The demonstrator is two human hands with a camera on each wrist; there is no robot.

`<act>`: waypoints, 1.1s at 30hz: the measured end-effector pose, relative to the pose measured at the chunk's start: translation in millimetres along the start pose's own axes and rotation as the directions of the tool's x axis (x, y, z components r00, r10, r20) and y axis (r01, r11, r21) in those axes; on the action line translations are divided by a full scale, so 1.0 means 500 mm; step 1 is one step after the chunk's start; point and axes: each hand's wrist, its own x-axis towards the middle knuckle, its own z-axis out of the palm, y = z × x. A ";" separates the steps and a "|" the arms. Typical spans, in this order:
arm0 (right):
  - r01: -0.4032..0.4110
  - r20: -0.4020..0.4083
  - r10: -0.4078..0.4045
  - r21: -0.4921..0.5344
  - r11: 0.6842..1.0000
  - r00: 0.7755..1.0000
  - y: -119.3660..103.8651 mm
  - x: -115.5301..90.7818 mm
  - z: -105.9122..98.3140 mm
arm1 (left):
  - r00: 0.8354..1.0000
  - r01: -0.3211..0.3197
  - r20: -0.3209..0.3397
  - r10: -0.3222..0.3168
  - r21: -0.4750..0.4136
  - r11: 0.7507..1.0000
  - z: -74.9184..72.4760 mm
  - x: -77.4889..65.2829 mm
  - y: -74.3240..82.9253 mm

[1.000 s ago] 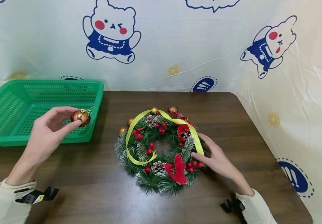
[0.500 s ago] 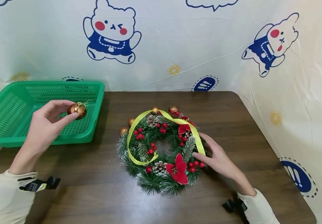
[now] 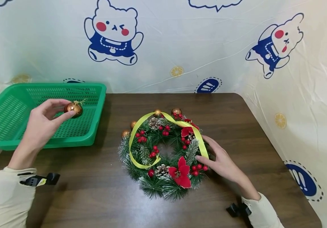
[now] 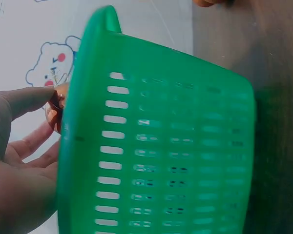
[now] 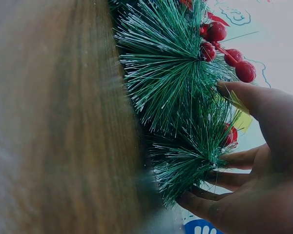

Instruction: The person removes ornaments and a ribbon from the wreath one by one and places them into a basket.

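Note:
In the head view my left hand (image 3: 42,122) pinches a shiny copper-gold bauble (image 3: 73,109) between thumb and fingers, above the inside of the green plastic basket (image 3: 72,141). A thin gold loop sticks out of the bauble's top. The left wrist view shows the basket's perforated wall (image 4: 161,136) partly covering that hand and the bauble (image 4: 56,112). A green Christmas wreath (image 3: 152,188) lies at mid-table. At its right side, my right hand (image 3: 223,161) grips the wreath, thumb on top near the yellow ribbon (image 3: 201,144) and fingers around the outer edge.
Red berries, pine cones (image 3: 162,170) and red flowers (image 3: 180,173) decorate the wreath. Several gold baubles (image 3: 133,124) sit along its far and left edges. The brown wooden table (image 3: 95,190) ends at a pale wall covering printed with cartoon bears.
My left hand has carried the bauble up and to the left, from near the basket's right rim to farther over its inside. The right hand keeps its grip on the wreath.

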 end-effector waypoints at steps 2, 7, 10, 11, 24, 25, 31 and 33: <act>0.002 0.000 -0.002 0.000 1.000 1.000 0.000 0.002 0.000 | 1.000 0.006 0.007 -0.006 0.018 1.000 -0.002 0.003 -0.006; -0.004 -0.001 0.004 0.004 1.000 1.000 0.003 0.001 0.002 | 1.000 0.021 0.017 -0.022 0.034 0.999 -0.007 0.003 -0.022; -0.003 -0.004 0.003 0.005 1.000 1.000 0.004 0.001 0.002 | 0.999 0.032 0.022 -0.033 0.042 0.999 -0.011 0.005 -0.025; -0.003 -0.005 0.003 0.005 1.000 1.000 0.004 0.002 0.002 | 0.999 0.036 0.024 -0.037 0.043 0.998 -0.013 0.005 -0.025; -0.021 0.005 0.021 0.008 1.000 1.000 0.002 0.000 0.000 | 0.998 0.063 0.011 -0.065 0.083 0.995 -0.034 0.006 -0.035; -0.021 0.005 0.021 0.008 1.000 1.000 0.002 0.000 0.000 | 0.998 0.068 0.009 -0.069 0.094 0.993 -0.036 0.006 -0.037; -0.022 0.010 0.022 0.005 1.000 1.000 0.003 0.001 0.001 | 0.996 0.083 0.019 -0.087 0.153 0.985 -0.038 0.005 -0.047; -0.021 0.009 0.021 0.005 1.000 1.000 0.004 0.002 0.001 | 0.997 0.077 0.017 -0.080 0.165 0.983 -0.038 0.006 -0.050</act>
